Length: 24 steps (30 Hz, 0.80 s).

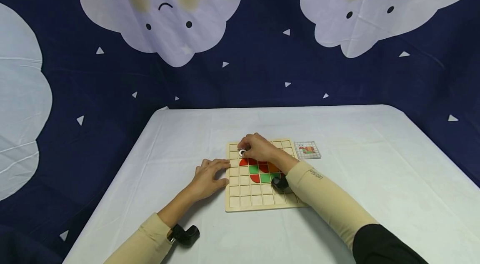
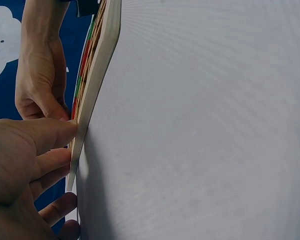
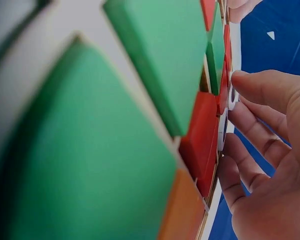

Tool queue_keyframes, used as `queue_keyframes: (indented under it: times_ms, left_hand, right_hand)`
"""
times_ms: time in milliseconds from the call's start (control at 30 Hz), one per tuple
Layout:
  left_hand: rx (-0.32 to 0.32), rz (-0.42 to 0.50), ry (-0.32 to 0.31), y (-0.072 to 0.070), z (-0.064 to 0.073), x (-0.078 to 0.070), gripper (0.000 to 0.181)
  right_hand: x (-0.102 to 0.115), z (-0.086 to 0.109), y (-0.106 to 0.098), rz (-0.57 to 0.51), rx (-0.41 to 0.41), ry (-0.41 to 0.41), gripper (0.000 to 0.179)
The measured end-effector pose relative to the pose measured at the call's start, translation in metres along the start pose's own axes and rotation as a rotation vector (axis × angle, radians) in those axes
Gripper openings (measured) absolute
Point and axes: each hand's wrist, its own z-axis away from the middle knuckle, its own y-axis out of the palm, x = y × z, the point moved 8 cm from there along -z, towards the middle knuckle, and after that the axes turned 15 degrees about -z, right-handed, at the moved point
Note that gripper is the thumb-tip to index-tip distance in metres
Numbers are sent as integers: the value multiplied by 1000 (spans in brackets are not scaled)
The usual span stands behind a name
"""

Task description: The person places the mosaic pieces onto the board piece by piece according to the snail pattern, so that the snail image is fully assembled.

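A light wooden grid board lies on the white table, holding red, green and orange pieces. My right hand is over the board's upper part, with a white eye piece between the thumb and a finger. A second white piece sits on the board beside those fingers. In the head view one round white eye piece with a dark centre shows by the fingertips. My left hand rests at the board's left edge, fingers extended, its thumb touching the rim in the left wrist view.
A small pattern card with a coloured picture on a grid lies just right of the board's top corner. White cloth covers the table. Behind it hangs a dark blue curtain with clouds.
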Motion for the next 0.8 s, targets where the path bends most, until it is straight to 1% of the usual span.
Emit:
queue_keyframes:
  times_ms: [133, 333, 433, 533, 600, 667, 800]
  left_hand:
    - [0, -3, -2, 0, 0, 0, 44]
    - [3, 0, -1, 1, 0, -1, 44]
    - [4, -1, -2, 1, -1, -1, 44]
    - [8, 0, -6, 2, -1, 0, 44]
    - [11, -1, -7, 2, -1, 0, 44]
    - [14, -8, -7, 2, -1, 0, 44]
    - [10, -35, -3, 1, -1, 0, 44]
  right_hand:
    - [1, 1, 0, 2, 0, -17, 24]
    - [-1, 1, -1, 4, -7, -12, 24]
    - [-1, 1, -1, -13, -13, -14, 25]
    - [1, 3, -3, -54, -10, -6, 27]
    - [4, 6, -6, -94, -10, 7, 30]
    - [9, 11, -12, -104, -20, -1, 31]
    - [21, 25, -29, -72, -74, -54, 32]
